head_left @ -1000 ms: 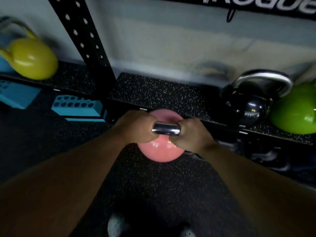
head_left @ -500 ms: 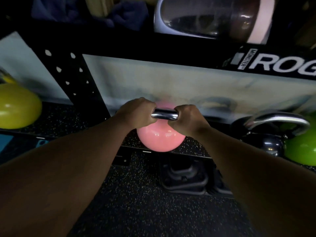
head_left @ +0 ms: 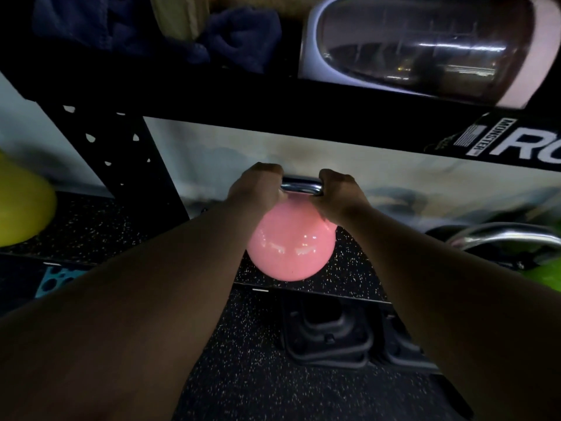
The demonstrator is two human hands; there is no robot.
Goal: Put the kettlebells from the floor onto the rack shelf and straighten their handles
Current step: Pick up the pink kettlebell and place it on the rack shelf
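A black steel rack fills the upper half of the view, its perforated upright at left and a crossbeam carrying white lettering at right; below it runs the speckled rubber rack shelf, and below that the speckled floor; a clear, white-rimmed container lies on its side on the upper level beside dark blue cloth. A yellow kettlebell sits on the shelf at far left; at far right, a steel handle arcs over a green kettlebell, both blurred and cut by the frame edge. The pink kettlebell is at the shelf's front edge, between these 2; whether its base touches the mat cannot be told. The left hand and right hand are each clenched around 1 end of its chrome handle, which lies level and parallel to the shelf edge.
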